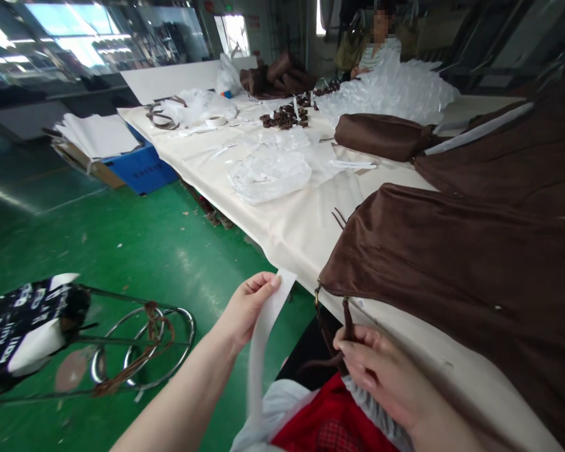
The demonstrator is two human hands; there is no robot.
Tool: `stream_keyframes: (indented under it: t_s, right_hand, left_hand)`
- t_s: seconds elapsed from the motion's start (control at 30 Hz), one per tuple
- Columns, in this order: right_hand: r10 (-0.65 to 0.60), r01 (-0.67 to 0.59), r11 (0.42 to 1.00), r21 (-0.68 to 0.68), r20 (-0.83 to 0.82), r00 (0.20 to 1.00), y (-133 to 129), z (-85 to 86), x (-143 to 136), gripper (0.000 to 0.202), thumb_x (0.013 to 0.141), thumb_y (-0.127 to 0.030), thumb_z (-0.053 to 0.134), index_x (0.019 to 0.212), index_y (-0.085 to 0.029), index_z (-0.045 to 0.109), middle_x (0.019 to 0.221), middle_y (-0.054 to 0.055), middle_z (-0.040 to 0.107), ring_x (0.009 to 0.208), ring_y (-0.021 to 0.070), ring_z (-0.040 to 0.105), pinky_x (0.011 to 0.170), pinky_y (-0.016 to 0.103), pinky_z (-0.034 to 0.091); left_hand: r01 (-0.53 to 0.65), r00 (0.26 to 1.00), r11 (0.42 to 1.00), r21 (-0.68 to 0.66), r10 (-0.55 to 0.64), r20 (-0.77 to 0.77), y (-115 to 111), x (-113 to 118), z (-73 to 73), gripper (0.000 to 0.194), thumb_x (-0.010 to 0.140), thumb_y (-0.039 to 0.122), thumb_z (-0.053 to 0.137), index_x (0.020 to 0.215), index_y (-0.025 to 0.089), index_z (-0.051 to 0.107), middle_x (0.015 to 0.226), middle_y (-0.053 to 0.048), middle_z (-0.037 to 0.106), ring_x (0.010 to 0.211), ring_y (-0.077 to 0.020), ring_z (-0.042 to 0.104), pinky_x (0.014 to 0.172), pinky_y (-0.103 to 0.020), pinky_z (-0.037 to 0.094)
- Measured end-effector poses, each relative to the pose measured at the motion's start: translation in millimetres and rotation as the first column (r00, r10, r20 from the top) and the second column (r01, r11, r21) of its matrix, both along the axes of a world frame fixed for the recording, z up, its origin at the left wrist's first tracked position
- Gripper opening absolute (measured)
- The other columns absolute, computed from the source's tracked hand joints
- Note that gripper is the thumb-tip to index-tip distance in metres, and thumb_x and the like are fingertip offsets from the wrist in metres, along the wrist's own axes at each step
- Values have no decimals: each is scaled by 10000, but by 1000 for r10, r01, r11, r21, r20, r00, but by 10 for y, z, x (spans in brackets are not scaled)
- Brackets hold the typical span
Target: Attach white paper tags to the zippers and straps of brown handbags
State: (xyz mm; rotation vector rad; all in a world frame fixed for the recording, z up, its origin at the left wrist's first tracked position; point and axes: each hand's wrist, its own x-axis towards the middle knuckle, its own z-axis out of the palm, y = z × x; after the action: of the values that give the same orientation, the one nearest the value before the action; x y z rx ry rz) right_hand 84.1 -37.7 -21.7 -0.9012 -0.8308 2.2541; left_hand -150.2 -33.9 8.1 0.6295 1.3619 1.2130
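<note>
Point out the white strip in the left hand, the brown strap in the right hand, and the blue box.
White strip [258,345], head view: its hanging middle part.
Brown strap [347,316], head view: its upper part.
Blue box [145,168], head view: its lettered side.

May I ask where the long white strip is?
In the head view, the long white strip is in the left hand, left of the nearest brown bag.

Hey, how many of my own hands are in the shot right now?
2: your left hand, pinching a white strip by the table edge, and your right hand, holding a brown strap beside the brown bag. Neither is hidden.
</note>
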Motion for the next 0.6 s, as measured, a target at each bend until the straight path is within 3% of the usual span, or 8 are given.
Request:
stream_keyframes:
  t_s: [0.07,0.17,0.23,0.33,0.4,0.47,0.53,0.6]
  right_hand:
    - [24,-23,1000,13,-43,999,-10,106,47,245,712,-360,807,797,-158,697,479,-85,417,430,31,295,442,168,225]
    - [-22,25,996,82,-36,999,-31,174,71,235,663,-343,845,757,-166,723,716,1,612,540,62,469,523,194,380]
    - [-103,105,990,96,-23,994,-47,169,65,234,667,-344,846,778,-175,729,828,27,658,584,84,531,560,217,439]
    - [-288,287,953,99,-6,958,-55,146,66,238,724,-382,807,849,-200,719,777,17,671,571,97,557,545,217,465]
    - [-400,395,908,140,12,916,-43,142,86,240,758,-408,776,864,-203,710,747,11,668,552,98,550,519,210,464]
    - [-467,452,870,197,37,883,-25,142,115,248,779,-425,753,851,-192,705,719,11,663,535,98,538,495,204,458]
    - [-522,496,835,238,60,851,-12,136,140,248,783,-422,751,832,-186,696,726,15,667,546,102,550,497,202,468]
    - [-568,533,804,264,74,820,-9,118,153,242,772,-408,764,827,-186,683,760,18,679,581,108,577,524,202,491]
  left_hand:
    - [15,1000,999,-31,-16,-24,-22,-70,-10,416,669,508,800,741,162,581,535,69,555,407,-39,418,397,-149,307]
    - [41,995,999,-18,-42,-88,-65,-98,-63,463,640,540,807,701,152,561,508,74,518,396,-28,385,390,-143,282]
    - [76,989,997,-9,-76,-129,-114,-63,-101,464,626,524,822,686,148,558,523,62,536,417,-35,412,410,-146,306]
    - [206,953,978,-12,-204,-223,-218,26,-112,429,656,502,809,676,139,581,546,36,573,437,-52,443,430,-163,333]
    - [342,879,940,4,-319,-356,-290,77,-79,374,729,482,760,696,133,631,579,5,611,476,-74,486,458,-180,369]
    - [488,740,872,42,-388,-550,-349,111,-17,291,812,425,698,757,139,689,665,-38,671,580,-113,573,553,-211,447]
    - [610,593,789,77,-389,-705,-391,135,57,211,867,353,649,829,158,719,780,-71,719,710,-145,640,675,-238,493]
    - [697,499,710,103,-378,-780,-421,160,126,167,893,307,620,882,175,722,840,-82,738,776,-160,669,726,-246,505]
